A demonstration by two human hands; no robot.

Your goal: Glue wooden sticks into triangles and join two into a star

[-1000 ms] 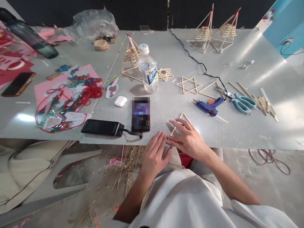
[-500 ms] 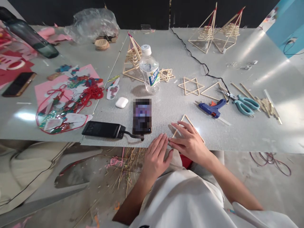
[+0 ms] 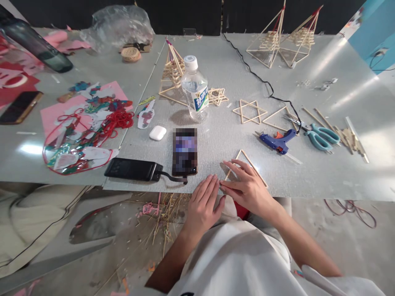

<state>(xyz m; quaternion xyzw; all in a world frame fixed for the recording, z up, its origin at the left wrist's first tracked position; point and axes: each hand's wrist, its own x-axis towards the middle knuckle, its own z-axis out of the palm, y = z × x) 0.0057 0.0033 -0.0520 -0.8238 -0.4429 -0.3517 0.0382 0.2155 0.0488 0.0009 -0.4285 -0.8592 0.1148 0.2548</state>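
Observation:
A triangle of thin wooden sticks (image 3: 255, 167) lies at the front edge of the table. My right hand (image 3: 249, 187) rests over its lower left part, thumb and forefinger together at the near left corner, the other fingers spread across the side. Flat on the table edge, my left hand (image 3: 205, 199) has its fingers stretched out, their tips close to that same corner. The triangle's bottom side is mostly hidden under my right hand. A blue glue gun (image 3: 277, 141) lies to the right, beside light-blue-handled scissors (image 3: 322, 137).
Behind are a stick star (image 3: 249, 111), a water bottle (image 3: 196, 92) and a stick pyramid (image 3: 170, 78). A phone (image 3: 184, 154) and black power bank (image 3: 131, 169) lie left. Loose sticks (image 3: 348, 139) sit right. A black cord (image 3: 249, 70) crosses the table.
Both hands hold nearly the same pose at the triangle. The view has shifted very slightly; nothing on the table has been taken up or put down.

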